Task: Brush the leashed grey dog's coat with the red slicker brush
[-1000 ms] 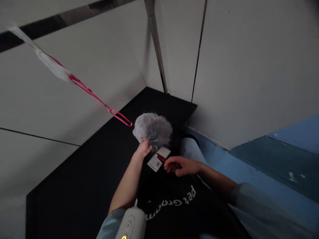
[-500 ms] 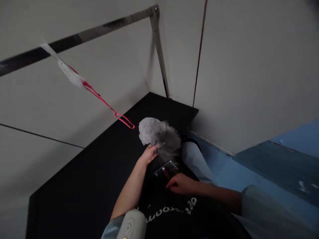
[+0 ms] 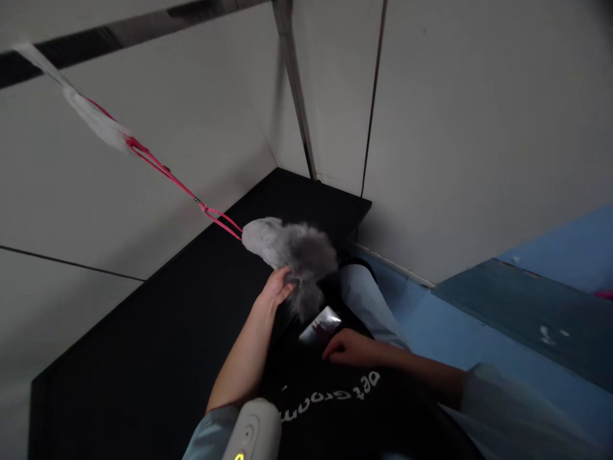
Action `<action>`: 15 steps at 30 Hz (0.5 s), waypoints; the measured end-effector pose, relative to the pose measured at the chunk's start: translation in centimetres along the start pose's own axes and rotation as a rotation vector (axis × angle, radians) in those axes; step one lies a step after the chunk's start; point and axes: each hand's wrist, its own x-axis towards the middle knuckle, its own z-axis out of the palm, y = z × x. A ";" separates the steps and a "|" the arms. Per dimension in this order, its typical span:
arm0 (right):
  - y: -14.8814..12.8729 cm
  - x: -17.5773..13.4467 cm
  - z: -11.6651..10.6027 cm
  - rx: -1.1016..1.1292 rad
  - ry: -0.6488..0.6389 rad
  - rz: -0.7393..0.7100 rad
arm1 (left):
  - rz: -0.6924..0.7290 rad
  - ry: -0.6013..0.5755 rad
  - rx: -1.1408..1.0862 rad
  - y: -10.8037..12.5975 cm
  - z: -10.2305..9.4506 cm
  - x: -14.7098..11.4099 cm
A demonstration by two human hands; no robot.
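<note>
A small grey fluffy animal (image 3: 306, 249), paler at its left end, is on the black table (image 3: 191, 319); its face is hidden from me. My left hand (image 3: 278, 286) grips the fur on its near side, fingers partly buried. Closed around a handle, my right hand (image 3: 353, 348) holds what looks like a slicker brush (image 3: 323, 326), its shiny rectangular head just below the fur and tilted. A pink looped lead (image 3: 177, 182) reaches the animal's paler end and looks taut.
The lead hangs by a white strip (image 3: 90, 115) from a metal bar (image 3: 138, 29) with an upright post (image 3: 297, 96). Pale walls (image 3: 479, 128) stand behind. I wear a black apron (image 3: 345, 421) with white lettering. Blue floor (image 3: 421, 319) lies at right.
The lead has gone from hanging slack-ended beside the animal to stretching up against it. The animal and my left hand have shifted slightly left; the brush head has tilted and catches light. The camera view moved.
</note>
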 end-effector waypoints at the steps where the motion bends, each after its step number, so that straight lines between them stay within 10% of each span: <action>1: -0.4 -0.4 -0.3 0.023 -0.047 -0.015 | 0.024 0.006 -0.004 0.1 0.3 0.1; 3: -1.9 -0.1 -1.7 0.081 -0.063 -0.080 | 0.058 -0.007 0.015 0.3 0.8 0.2; 9: -1.6 4.0 -3.6 0.079 0.499 -0.068 | 0.023 -0.079 0.060 0.5 1.5 0.0; 15: 2.1 1.4 -0.6 0.030 0.127 0.043 | 0.178 -0.068 -0.019 2.2 1.8 0.8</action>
